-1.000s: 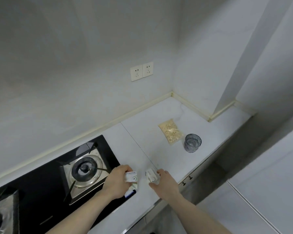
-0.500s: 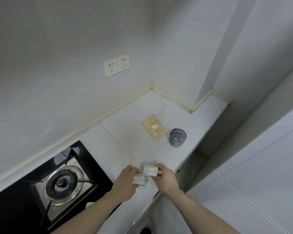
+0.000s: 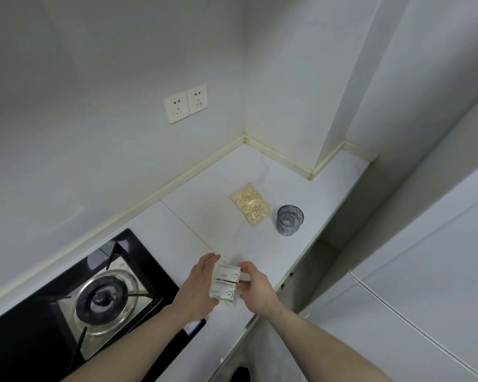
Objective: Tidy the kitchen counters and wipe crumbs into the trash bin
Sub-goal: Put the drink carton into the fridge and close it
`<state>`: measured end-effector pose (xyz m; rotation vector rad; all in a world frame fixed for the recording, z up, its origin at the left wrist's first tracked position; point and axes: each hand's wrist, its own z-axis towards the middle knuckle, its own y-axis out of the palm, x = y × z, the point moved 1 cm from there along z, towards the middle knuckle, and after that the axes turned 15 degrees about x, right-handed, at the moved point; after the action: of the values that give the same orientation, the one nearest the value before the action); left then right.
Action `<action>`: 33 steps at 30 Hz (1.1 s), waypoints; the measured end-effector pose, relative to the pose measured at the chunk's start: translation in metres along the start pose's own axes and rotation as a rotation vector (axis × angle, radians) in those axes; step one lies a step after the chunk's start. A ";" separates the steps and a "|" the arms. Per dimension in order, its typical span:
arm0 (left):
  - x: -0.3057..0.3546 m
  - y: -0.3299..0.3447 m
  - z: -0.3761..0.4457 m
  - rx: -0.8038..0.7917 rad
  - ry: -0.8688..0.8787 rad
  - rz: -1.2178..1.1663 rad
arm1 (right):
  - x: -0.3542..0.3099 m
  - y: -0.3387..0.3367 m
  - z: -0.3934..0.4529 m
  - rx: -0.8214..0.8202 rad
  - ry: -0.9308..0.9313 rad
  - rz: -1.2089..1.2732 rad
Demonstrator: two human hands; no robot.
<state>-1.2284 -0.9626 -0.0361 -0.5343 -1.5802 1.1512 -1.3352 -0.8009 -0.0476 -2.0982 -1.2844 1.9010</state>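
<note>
Seemingly two boxes (image 3: 226, 282), one glass (image 3: 289, 219), one bag (image 3: 250, 202)

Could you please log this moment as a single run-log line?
left hand: holds lower small box | right hand: stacks upper small box on it | bag of nuts, glass: untouched on counter

Black gas hob (image 3: 53, 321) with a steel burner (image 3: 105, 296) at near left. Double wall socket (image 3: 185, 103) on the far wall, above the corner. White cabinet fronts (image 3: 425, 271) down the right side.
</note>
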 end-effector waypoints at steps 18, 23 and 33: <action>0.007 -0.017 0.023 -0.304 0.250 0.117 | -0.003 0.006 -0.021 -0.034 -0.066 -0.402; 0.032 -0.041 0.019 -0.258 0.230 -0.046 | -0.018 -0.036 -0.047 0.031 -0.077 -0.300; 0.175 -0.133 0.080 -0.032 0.396 -0.515 | -0.112 -0.216 -0.078 0.326 -0.281 -0.222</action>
<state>-1.3325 -0.9116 0.1665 -0.3209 -1.2865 0.5877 -1.3763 -0.6858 0.1771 -1.5126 -1.0981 2.1799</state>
